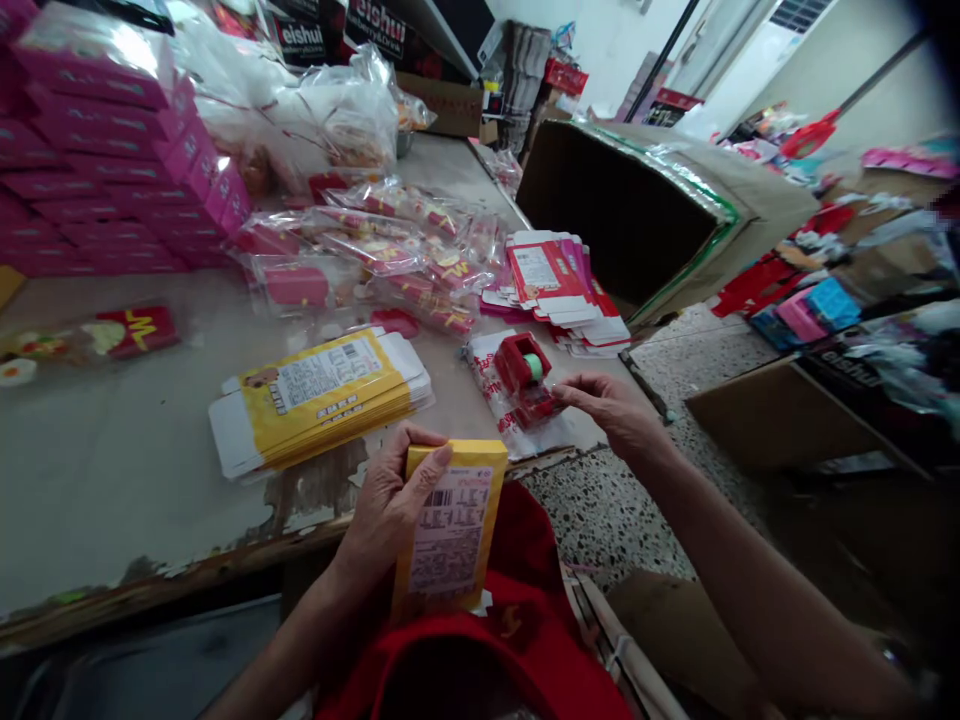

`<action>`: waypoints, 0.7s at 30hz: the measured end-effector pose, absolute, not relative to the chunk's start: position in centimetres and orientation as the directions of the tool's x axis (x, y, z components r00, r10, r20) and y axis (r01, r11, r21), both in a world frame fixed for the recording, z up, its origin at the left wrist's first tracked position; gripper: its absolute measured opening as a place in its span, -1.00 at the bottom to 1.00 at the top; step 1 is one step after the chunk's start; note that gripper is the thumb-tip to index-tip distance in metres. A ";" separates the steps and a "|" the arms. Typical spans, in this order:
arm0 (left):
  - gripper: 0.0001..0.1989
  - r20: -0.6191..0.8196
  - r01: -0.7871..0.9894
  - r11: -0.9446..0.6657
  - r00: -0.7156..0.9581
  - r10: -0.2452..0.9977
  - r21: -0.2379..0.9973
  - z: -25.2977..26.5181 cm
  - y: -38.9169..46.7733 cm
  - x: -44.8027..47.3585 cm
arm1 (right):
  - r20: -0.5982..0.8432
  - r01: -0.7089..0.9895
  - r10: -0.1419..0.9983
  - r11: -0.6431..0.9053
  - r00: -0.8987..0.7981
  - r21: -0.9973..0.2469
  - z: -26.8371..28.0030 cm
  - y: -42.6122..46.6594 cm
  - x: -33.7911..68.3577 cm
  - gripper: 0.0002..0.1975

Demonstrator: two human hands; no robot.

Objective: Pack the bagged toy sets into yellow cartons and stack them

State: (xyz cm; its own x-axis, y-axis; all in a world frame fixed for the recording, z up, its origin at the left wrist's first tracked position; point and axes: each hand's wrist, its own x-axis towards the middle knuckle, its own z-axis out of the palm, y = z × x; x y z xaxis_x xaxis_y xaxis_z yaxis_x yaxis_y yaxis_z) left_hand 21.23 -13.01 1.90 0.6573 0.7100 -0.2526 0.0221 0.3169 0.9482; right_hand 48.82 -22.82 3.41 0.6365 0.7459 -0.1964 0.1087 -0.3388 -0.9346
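Red clothing (pixel 532 560) lies nearest, below the yellow box (pixel 454 530) that the left hand (pixel 394 490) pinches just off the tabletop (pixel 97 450); a loosened grip could drop it. Its long axis points forward, angled slightly right. The right hand (pixel 611 402) is at the tape dispenser (pixel 525 385); what it pinches, I cannot tell.

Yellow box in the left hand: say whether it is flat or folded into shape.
Folded into shape: the box shows a front face and a top face, giving it depth, unlike the flat yellow stack.
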 end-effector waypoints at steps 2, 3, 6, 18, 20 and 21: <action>-0.68 -0.248 0.031 0.305 0.663 0.706 0.952 2.0 -13.1 21.3 | -0.137 0.111 0.708 -0.293 0.693 -0.950 4.1 -23.2 48.1 -0.62; -0.69 -0.243 0.040 0.290 0.664 0.708 0.956 2.1 -13.2 21.5 | -0.094 0.128 0.689 -0.263 0.718 -0.956 4.4 -23.7 47.6 -0.65; -0.72 -0.213 0.097 0.201 0.670 0.711 0.975 2.4 -13.4 22.1 | -0.086 0.073 0.651 -0.213 0.754 -0.974 4.3 -26.0 46.2 -0.68; -0.65 -0.091 0.229 -0.107 0.710 0.699 0.967 0.4 -13.5 26.1 | -0.141 0.032 0.666 -0.241 0.733 -0.970 -1.9 -27.4 47.4 -0.63; -0.63 -0.092 0.210 -0.089 0.717 0.691 0.974 0.0 -13.3 26.6 | -0.130 0.088 0.686 -0.273 0.716 -0.958 -0.8 -28.2 48.5 -0.67; -0.61 -0.094 0.197 -0.073 0.723 0.684 0.978 -0.2 -13.2 26.9 | -0.135 0.118 0.727 -0.286 0.673 -0.951 0.2 -28.7 48.9 -0.69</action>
State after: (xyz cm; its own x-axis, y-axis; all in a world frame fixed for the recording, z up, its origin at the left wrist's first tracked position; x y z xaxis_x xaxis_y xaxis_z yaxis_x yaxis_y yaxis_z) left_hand 26.88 -13.19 -0.18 0.7235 0.6839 -0.0942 0.1968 -0.0734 0.9777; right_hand 48.94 -28.66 0.17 0.6731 0.7272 -0.1346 0.1184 -0.2856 -0.9510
